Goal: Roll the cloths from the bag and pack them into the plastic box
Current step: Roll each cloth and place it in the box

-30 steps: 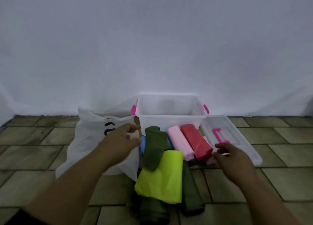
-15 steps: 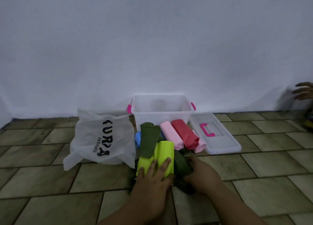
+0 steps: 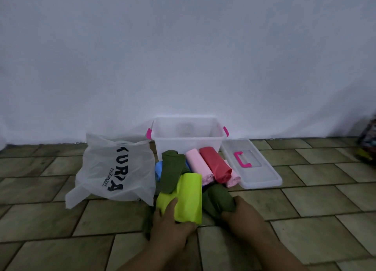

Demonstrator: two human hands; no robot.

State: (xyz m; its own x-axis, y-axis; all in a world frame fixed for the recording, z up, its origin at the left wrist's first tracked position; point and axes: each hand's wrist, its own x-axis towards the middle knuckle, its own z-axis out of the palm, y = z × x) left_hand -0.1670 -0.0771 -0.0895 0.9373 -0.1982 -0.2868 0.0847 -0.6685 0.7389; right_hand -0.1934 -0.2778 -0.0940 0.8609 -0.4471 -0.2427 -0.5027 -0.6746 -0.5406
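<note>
Tiled floor (image 3: 305,205) before a plain white wall (image 3: 183,46). Left hand (image 3: 171,224) pressed on the lime cloth (image 3: 187,197), fingers spread along its near edge. Right hand (image 3: 242,217) closed around a dark green cloth (image 3: 217,199) just right of the lime cloth. Beyond the lime cloth: green roll (image 3: 172,169), blue cloth (image 3: 158,169), pink roll (image 3: 199,166), red roll (image 3: 215,164). Behind these, empty plastic box (image 3: 187,140). Lid (image 3: 252,164) right of the box, white bag (image 3: 116,169) left of it.
</note>
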